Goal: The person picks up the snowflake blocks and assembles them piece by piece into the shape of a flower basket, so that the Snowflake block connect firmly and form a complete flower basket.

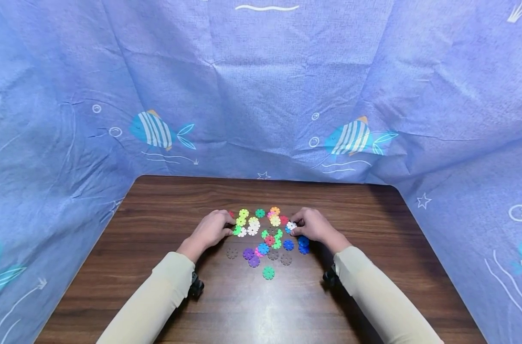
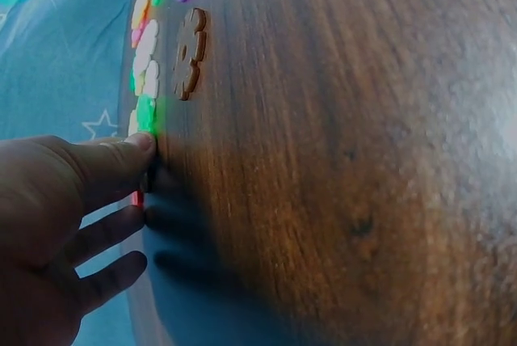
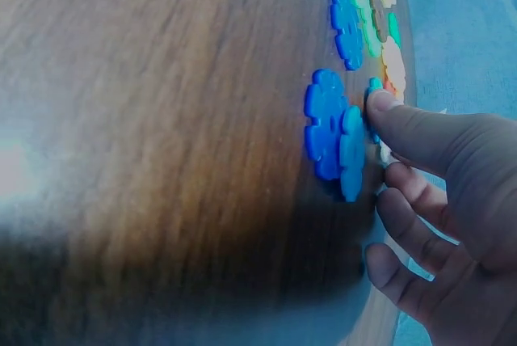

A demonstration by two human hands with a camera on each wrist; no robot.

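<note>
Thin flower-shaped plastic discs with notched edges lie in a loose cluster on the table. At the left side of it, my left hand (image 1: 211, 229) has its thumb at a bright green disc (image 1: 237, 230); the other fingers (image 2: 117, 273) are spread apart. A red disc (image 2: 137, 198) shows by those fingertips. On the right side, my right hand (image 1: 314, 225) has thumb and index finger round a white disc (image 1: 291, 225). Its thumb tip overlaps a blue disc (image 3: 374, 128) beside the white one.
Nearer me are dark blue discs (image 3: 325, 124), purple discs (image 1: 248, 253), brown discs (image 1: 232, 253) and a single green disc (image 1: 268, 273). Yellow discs (image 1: 243, 213) and an orange disc (image 1: 275, 210) lie farther back. A blue fish-print cloth (image 1: 261, 95) hangs behind the wooden table (image 1: 166, 200).
</note>
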